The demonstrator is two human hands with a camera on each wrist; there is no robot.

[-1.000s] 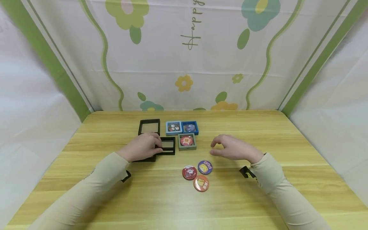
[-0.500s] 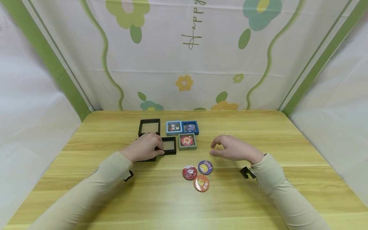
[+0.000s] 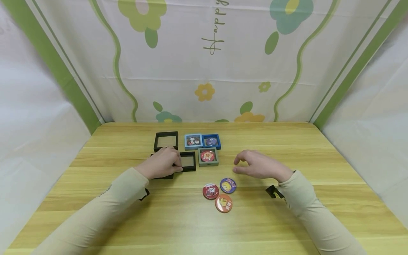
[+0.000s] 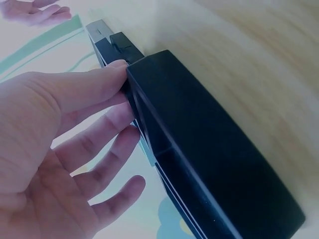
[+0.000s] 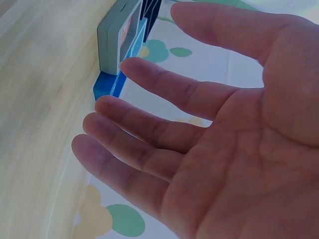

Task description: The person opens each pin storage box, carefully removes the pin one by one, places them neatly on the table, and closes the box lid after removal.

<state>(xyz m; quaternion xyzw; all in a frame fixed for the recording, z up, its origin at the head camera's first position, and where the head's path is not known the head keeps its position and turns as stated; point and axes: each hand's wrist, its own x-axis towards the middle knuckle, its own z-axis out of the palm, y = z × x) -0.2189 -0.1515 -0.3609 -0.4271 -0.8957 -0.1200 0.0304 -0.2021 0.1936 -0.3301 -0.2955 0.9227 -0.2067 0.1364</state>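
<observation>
My left hand (image 3: pixel 160 163) reaches over the lower black frames, its thumb and index finger pinching the left end of a black square display frame (image 3: pixel 188 161). Under that hand lies another black display frame (image 3: pixel 164 176), partly hidden; the left wrist view shows the side of a black frame (image 4: pixel 209 149) close up, with the fingertips at its far corner. My right hand (image 3: pixel 259 163) hovers to the right with fingers loosely bent and nothing in them. Nearest to it are a purple button badge (image 3: pixel 228 185), a red badge (image 3: pixel 210 191) and an orange badge (image 3: pixel 224 203).
Behind the left hand lies a black frame (image 3: pixel 166 141). Light blue (image 3: pixel 193 141), dark blue (image 3: pixel 211 141) and green (image 3: pixel 208 157) frames, each holding a badge, sit beside the black ones. A patterned cloth (image 3: pixel 242 71) rises at the table's back edge.
My left hand has shifted slightly to the right. The black frame it holds showed a pale strip near its front edge a second ago and now looks flat. My right hand stays put.
</observation>
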